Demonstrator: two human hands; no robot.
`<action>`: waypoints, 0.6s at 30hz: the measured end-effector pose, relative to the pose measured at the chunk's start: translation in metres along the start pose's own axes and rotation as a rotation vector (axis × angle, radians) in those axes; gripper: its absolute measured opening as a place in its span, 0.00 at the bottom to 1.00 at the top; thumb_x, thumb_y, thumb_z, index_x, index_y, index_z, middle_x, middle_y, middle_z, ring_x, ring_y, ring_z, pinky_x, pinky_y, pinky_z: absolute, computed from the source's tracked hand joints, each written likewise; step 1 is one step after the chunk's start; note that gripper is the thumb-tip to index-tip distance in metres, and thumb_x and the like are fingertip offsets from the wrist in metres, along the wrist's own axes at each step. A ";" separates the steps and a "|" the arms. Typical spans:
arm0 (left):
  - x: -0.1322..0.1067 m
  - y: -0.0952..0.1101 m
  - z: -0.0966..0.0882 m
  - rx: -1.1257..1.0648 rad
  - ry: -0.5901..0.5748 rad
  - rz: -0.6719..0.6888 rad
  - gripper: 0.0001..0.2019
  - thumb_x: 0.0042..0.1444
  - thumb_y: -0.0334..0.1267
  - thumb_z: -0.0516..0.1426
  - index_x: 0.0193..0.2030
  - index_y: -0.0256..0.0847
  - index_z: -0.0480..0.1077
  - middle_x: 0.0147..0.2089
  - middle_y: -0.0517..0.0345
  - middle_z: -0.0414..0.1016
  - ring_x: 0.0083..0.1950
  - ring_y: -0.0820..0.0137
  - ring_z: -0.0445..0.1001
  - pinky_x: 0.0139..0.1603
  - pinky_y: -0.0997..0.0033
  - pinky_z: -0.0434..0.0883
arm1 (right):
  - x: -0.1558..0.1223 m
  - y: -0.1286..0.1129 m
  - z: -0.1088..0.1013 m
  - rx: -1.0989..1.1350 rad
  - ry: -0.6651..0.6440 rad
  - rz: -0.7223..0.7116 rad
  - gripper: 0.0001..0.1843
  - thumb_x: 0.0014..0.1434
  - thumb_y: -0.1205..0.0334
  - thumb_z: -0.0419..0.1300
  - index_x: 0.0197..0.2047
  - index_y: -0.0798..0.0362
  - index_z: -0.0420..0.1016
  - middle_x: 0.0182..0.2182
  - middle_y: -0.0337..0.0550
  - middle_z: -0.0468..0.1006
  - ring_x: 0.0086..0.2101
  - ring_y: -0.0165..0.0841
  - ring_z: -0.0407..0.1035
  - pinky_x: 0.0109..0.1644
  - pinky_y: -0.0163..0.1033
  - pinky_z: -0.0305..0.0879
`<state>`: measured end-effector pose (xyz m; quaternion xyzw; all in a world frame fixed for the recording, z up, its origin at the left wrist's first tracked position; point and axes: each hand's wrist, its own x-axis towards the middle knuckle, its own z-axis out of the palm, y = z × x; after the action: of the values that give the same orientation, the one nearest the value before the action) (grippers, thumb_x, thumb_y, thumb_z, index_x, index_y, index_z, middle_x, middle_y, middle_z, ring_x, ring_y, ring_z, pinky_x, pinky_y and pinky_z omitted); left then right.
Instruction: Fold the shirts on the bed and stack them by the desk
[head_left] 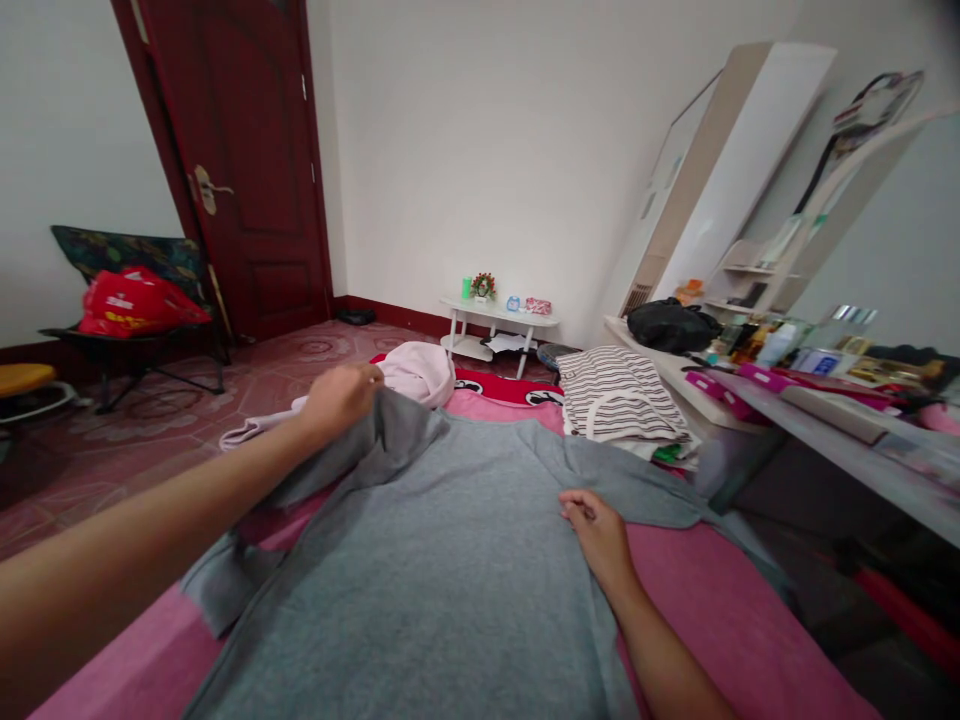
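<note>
A grey long-sleeved shirt (pixel 450 560) lies spread over the pink bed cover (pixel 705 590), its neckline toward the far side. My left hand (pixel 341 398) is closed on the shirt near its left shoulder and lifts that fabric a little, so the left sleeve hangs bent below my forearm. On the right side of the chest, the fingers of my right hand (pixel 596 530) are pinched together at the cloth. The right sleeve (pixel 637 480) stretches out to the right, over the edge of the bed.
A pale pink garment (pixel 420 372) sits beyond my left hand. Folded striped clothing (pixel 626 395) is stacked at the far right of the bed. A dressing table (pixel 847 470) crowded with bottles stands on the right. At the left, a folding chair (pixel 124 240) holds a red bag (pixel 139 302).
</note>
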<state>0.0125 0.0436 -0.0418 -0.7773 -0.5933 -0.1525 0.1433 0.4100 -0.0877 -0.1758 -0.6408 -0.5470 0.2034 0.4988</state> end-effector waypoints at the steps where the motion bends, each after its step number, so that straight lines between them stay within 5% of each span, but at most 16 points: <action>1: 0.008 -0.012 -0.005 0.031 0.037 -0.045 0.16 0.64 0.40 0.45 0.49 0.39 0.70 0.51 0.50 0.73 0.50 0.60 0.71 0.48 0.66 0.66 | 0.000 -0.001 0.002 -0.023 0.001 -0.020 0.13 0.54 0.55 0.53 0.35 0.53 0.74 0.33 0.47 0.78 0.32 0.37 0.74 0.37 0.41 0.70; 4: 0.025 -0.042 -0.009 0.127 0.019 -0.143 0.14 0.62 0.33 0.46 0.44 0.30 0.70 0.47 0.42 0.73 0.49 0.55 0.71 0.47 0.61 0.66 | 0.001 -0.002 0.005 -0.090 0.022 -0.051 0.13 0.54 0.55 0.52 0.35 0.53 0.73 0.33 0.46 0.78 0.32 0.37 0.74 0.39 0.41 0.69; 7: 0.032 -0.048 0.001 0.190 -0.026 -0.159 0.11 0.56 0.26 0.48 0.37 0.29 0.72 0.44 0.38 0.72 0.51 0.52 0.69 0.48 0.57 0.65 | 0.010 0.000 0.004 -0.117 0.016 -0.009 0.14 0.54 0.56 0.52 0.40 0.54 0.72 0.31 0.43 0.78 0.29 0.35 0.74 0.35 0.39 0.69; 12: 0.037 0.018 0.024 -0.001 -0.096 -0.068 0.16 0.61 0.35 0.46 0.51 0.37 0.68 0.52 0.40 0.70 0.55 0.51 0.68 0.51 0.55 0.65 | 0.054 -0.010 0.007 -0.264 -0.074 -0.068 0.24 0.54 0.63 0.50 0.54 0.57 0.64 0.24 0.35 0.75 0.22 0.31 0.71 0.32 0.36 0.66; 15: 0.037 0.068 0.046 -0.133 -0.183 -0.057 0.23 0.60 0.37 0.49 0.62 0.43 0.58 0.53 0.43 0.72 0.53 0.54 0.71 0.49 0.58 0.67 | 0.090 -0.021 0.021 -0.369 -0.074 -0.111 0.25 0.53 0.68 0.51 0.56 0.56 0.65 0.23 0.34 0.75 0.25 0.30 0.72 0.37 0.34 0.66; 18: 0.041 0.099 0.076 -0.204 -0.270 -0.084 0.26 0.57 0.36 0.52 0.64 0.39 0.56 0.48 0.42 0.75 0.44 0.59 0.76 0.44 0.63 0.69 | 0.120 -0.020 0.040 -0.425 -0.063 -0.009 0.27 0.50 0.72 0.55 0.56 0.56 0.66 0.14 0.30 0.69 0.21 0.31 0.70 0.34 0.34 0.66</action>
<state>0.1232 0.0854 -0.0982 -0.7756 -0.6208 -0.1121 -0.0237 0.4062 0.0352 -0.1410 -0.7225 -0.5957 0.1012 0.3359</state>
